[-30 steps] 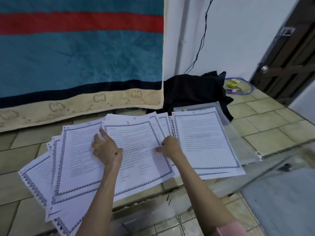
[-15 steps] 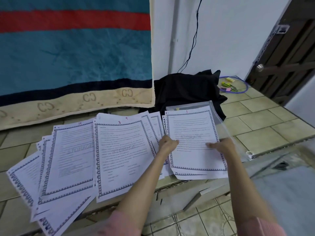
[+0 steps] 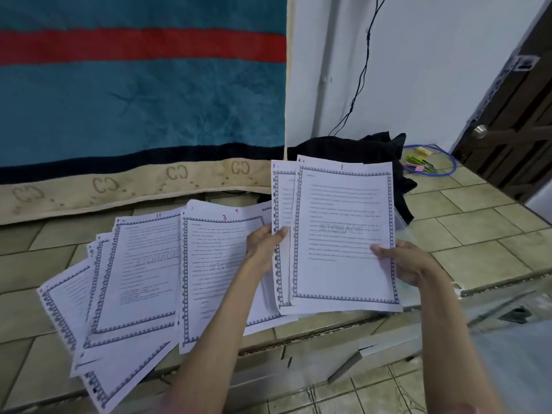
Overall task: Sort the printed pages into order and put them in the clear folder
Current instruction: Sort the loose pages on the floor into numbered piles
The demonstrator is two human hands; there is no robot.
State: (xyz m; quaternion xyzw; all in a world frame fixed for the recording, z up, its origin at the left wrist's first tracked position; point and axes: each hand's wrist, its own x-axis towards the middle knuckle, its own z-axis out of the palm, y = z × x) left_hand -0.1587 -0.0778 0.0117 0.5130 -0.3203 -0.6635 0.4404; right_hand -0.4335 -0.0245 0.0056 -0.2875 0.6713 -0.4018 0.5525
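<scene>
Both my hands hold up a small stack of printed pages, tilted off the tiled ledge. The top sheet, page 1 (image 3: 343, 234), has a blue patterned border and a grey STORAGE watermark. My left hand (image 3: 264, 245) pinches the stack's left edge; my right hand (image 3: 401, 259) grips its right edge. A second sheet (image 3: 282, 204) pokes out behind page 1 on the left. Several more pages lie fanned on the ledge: page 3 (image 3: 215, 264), page 11 (image 3: 143, 264), others beneath. A sliver of the clear folder (image 3: 401, 225) shows behind the held stack.
A teal, red and beige towel (image 3: 134, 115) hangs behind the pages. Black cloth (image 3: 352, 147) is bunched in the corner, a blue cord loop (image 3: 448, 171) with small coloured items beside it. A dark wooden door (image 3: 513, 124) stands at right. The ledge edge drops to lower floor tiles.
Both hands went from the fanned pages to the right-hand stack with page 1, then lifted it off the ledge and tilted it up toward me.
</scene>
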